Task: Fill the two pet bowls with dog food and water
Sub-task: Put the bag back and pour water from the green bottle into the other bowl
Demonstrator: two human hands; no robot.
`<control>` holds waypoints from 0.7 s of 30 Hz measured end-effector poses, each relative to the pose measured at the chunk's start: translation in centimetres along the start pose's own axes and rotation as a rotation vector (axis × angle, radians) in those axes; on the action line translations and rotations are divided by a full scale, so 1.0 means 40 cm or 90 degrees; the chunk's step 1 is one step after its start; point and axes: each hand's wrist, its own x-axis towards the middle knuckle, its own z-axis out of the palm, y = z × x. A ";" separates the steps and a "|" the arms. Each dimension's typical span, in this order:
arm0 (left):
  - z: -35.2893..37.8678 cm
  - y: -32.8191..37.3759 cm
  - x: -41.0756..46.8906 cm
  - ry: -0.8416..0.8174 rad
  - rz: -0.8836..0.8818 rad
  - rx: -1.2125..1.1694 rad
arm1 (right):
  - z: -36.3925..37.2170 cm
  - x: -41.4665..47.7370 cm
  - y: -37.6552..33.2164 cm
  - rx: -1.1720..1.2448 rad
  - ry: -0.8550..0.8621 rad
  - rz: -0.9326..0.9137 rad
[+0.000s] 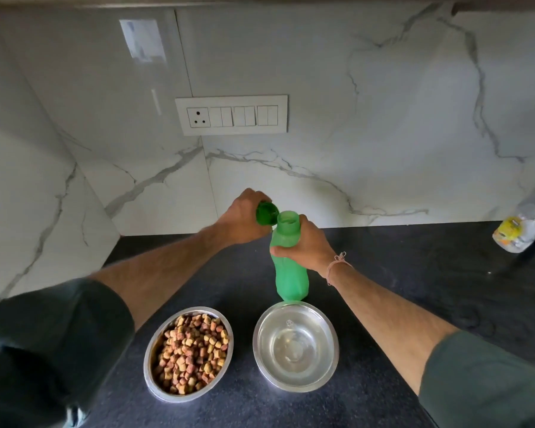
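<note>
Two steel pet bowls sit on the dark countertop (383,273) near me. The left bowl (188,353) holds brown dog food kibble. The right bowl (295,345) holds clear water. Just behind the right bowl stands a green plastic bottle (289,273), upright with its mouth uncovered. My right hand (306,245) grips the bottle around its upper body. My left hand (244,219) holds the dark green cap (267,214) just left of the bottle's mouth, apart from it.
A marble backsplash rises behind the counter, with a white switch and socket panel (231,115). A clear plastic bottle with a yellow label (522,227) stands at the far right of the counter. A marble side wall closes in on the left.
</note>
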 end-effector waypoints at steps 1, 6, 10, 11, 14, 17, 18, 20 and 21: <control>-0.025 0.015 0.005 -0.022 0.035 0.028 | 0.006 0.002 -0.001 0.008 -0.005 -0.006; -0.085 0.069 0.021 -0.151 0.115 0.082 | 0.036 0.009 -0.005 0.045 -0.023 -0.016; -0.055 0.084 0.025 -0.137 0.105 0.072 | 0.044 0.009 -0.007 0.068 -0.037 -0.025; -0.045 0.087 0.026 -0.129 0.094 0.082 | 0.044 0.009 -0.005 0.069 -0.041 -0.025; -0.021 0.100 0.028 -0.105 0.059 0.116 | 0.042 0.012 0.003 0.066 -0.046 -0.027; -0.018 0.113 0.032 -0.105 0.042 0.174 | 0.046 0.013 0.004 0.057 -0.052 -0.025; -0.024 0.117 0.033 -0.121 0.055 0.176 | 0.049 0.015 0.006 0.064 -0.048 -0.025; -0.041 0.122 0.036 -0.177 0.098 0.155 | 0.053 0.021 0.011 0.070 -0.041 -0.028; -0.050 0.123 0.035 -0.206 0.113 0.145 | 0.054 0.023 0.012 0.069 -0.045 -0.031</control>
